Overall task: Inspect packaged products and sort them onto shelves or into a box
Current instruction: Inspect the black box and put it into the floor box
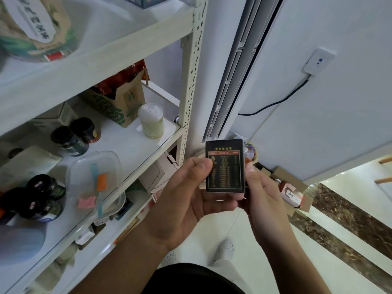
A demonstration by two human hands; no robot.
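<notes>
Too small to read: print on the box [224,166], its left edge under the thumb of the left hand [186,200], its back hidden against the fingers of the right hand [263,196]. Half-hidden behind the right hand: a carton [285,176] on the floor. Cut off at the top-left edge: a bag [31,28]. Cut off at the left edge: dark jars [12,205]. Blurred beyond telling: a grey shape [19,242], low on the left. Mostly hidden under the shelf [131,145]: packs [154,177].
</notes>
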